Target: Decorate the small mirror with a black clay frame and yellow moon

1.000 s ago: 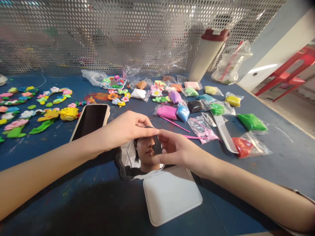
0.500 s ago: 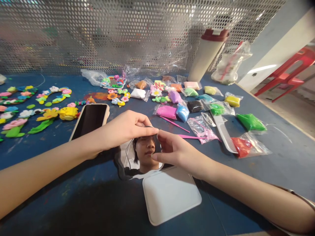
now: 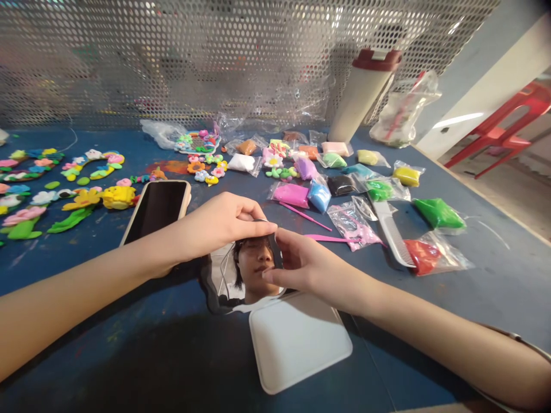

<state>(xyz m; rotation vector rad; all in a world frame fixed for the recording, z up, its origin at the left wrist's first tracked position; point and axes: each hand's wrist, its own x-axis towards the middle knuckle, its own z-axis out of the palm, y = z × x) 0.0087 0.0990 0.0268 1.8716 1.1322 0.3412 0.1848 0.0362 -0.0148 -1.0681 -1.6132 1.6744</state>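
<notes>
A small mirror (image 3: 255,267) with a dark, wavy edge lies in front of me and reflects part of a face. My left hand (image 3: 226,221) pinches its top edge between thumb and fingers. On the right side of the glass, my right hand (image 3: 312,265) curls its fingers round the edge, with the thumb laid across the face of the mirror. The fingertips of both hands meet at the top. Just below the right hand rests a pale, rounded-square panel (image 3: 301,344), its upper edge close to the mirror.
A phone (image 3: 158,206) lies beyond my left forearm. Colourful clay flowers (image 3: 84,198) spread along the left. Bags of coloured clay (image 3: 293,195), pink tools (image 3: 333,238) and a grey comb (image 3: 394,235) lie to the right. A tumbler (image 3: 361,97) stands against the perforated metal panel (image 3: 172,57).
Almost nothing differs. My right thumb has shifted very slightly left on the mirror, while both hands keep their hold on it.
</notes>
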